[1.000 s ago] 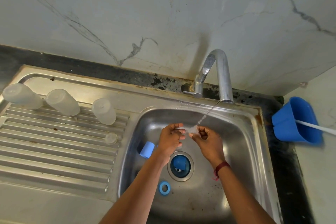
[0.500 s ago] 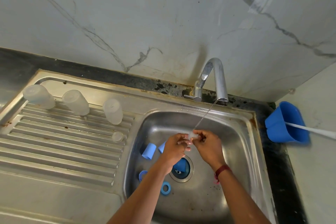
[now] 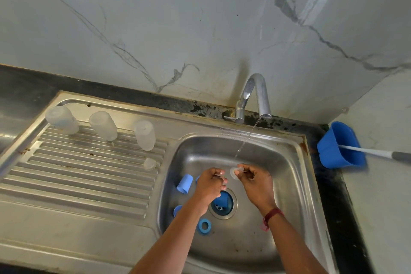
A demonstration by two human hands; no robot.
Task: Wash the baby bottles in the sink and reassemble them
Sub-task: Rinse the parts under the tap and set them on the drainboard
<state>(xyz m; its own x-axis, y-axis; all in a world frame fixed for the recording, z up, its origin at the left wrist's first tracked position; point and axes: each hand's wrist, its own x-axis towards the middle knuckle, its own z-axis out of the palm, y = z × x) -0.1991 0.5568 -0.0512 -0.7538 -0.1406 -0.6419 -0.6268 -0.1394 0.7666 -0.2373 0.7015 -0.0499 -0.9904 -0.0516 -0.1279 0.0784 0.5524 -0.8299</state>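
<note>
While water (image 3: pixel 244 143) runs from the tap (image 3: pixel 259 93) into the sink (image 3: pixel 291 187) | right hand (image 3: pixel 255 182) pinches clear teat (image 3: pixel 233 173) under the stream | left hand (image 3: pixel 210 183) curled just beside teat, grasp cannot be told | 3 bottles (image 3: pixel 103 125) upturned on drainboard (image 3: pixel 77 176) | blue cap (image 3: pixel 184 183), blue ring (image 3: pixel 204 226) in basin

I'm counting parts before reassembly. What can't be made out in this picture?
Head view:
- Blue piece: the left arm covers half; shape unclear.
- Blue sliver: the left hand hides the rest.
- Clear part pinched by the right hand: small, translucent; type unclear.
- White handle: cut off by the right edge.
</note>
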